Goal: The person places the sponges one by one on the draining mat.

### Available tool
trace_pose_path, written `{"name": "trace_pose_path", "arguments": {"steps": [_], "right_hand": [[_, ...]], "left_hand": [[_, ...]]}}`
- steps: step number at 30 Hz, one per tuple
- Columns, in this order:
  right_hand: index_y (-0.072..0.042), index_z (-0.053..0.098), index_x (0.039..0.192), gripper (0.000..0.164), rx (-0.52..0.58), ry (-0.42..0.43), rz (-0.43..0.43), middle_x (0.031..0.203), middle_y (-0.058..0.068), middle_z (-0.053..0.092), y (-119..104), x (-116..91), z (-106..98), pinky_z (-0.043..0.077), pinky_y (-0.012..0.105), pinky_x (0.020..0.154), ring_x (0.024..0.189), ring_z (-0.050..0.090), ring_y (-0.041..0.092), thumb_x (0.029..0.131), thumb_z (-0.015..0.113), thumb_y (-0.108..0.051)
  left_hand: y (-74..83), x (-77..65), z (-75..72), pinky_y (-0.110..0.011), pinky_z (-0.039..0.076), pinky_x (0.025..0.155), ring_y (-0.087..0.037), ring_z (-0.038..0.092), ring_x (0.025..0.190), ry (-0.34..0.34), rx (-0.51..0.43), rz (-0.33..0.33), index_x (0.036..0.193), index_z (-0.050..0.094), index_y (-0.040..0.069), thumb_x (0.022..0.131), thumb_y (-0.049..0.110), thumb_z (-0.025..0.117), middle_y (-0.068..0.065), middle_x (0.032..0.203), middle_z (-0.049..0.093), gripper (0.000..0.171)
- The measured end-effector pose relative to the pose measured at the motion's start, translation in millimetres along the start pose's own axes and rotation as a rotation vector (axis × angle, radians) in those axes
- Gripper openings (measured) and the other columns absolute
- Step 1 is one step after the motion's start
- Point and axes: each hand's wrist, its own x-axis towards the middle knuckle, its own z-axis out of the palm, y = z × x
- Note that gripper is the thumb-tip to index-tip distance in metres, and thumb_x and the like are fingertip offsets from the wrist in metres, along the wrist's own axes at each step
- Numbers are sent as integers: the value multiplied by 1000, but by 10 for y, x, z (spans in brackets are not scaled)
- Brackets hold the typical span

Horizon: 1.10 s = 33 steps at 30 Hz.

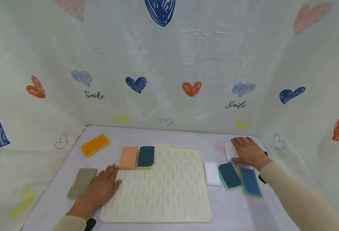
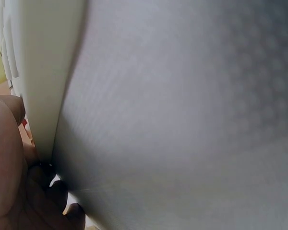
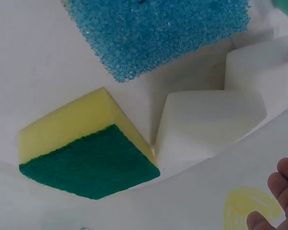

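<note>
Mat, cream, rectangular, ridged, on whitish bench. Left hand touching left edge of mat, fingers straight, thumb spread. Right hand right of mat, fingers spread apart over white rectangular foam block. On mat's far left corner: flat peach sponge beside dark teal-and-yellow sponge. Right of mat, nearest outward: second white foam block, teal-and-mint sponge, blue-and-yellow sponge. Left of mat: wavy beige sponge and, farther back, orange-and-yellow sponge.
</note>
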Motion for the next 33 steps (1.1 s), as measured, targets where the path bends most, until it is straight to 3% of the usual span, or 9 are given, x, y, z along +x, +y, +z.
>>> {"name": "trace_pose_path", "arguments": {"steps": [7, 14, 29, 33], "right_hand": [[3, 49, 151, 101, 89, -105, 37, 154, 26, 52, 58, 35, 77, 32, 70, 121, 143, 46, 49, 78, 88, -55], [3, 49, 150, 103, 100, -126, 43, 153, 26, 52, 89, 56, 189, 31, 72, 121, 142, 47, 49, 76, 89, -56], [10, 35, 156, 107, 267, -307, 124, 158, 35, 42, 75, 86, 169, 19, 79, 121, 149, 36, 53, 80, 85, -47], [11, 37, 154, 105, 296, -265, 113, 155, 36, 44, 82, 116, 170, 22, 79, 119, 145, 39, 54, 79, 87, -45]], "left_hand": [[-26, 2, -26, -67, 30, 124, -51, 36, 152, -9, 28, -10, 155, 40, -11, 109, 38, 56, -31, 163, 39, 70], [-43, 2, -37, -66, 31, 124, -51, 36, 152, -5, 23, -2, 156, 40, -11, 109, 38, 56, -32, 163, 39, 69], [8, -7, -18, -65, 28, 126, -49, 34, 153, -51, 17, -28, 157, 38, -9, 109, 38, 55, -30, 166, 35, 70], [20, -9, -16, -65, 28, 126, -50, 34, 153, -41, 12, -28, 157, 38, -10, 109, 38, 55, -30, 165, 36, 70]]}}
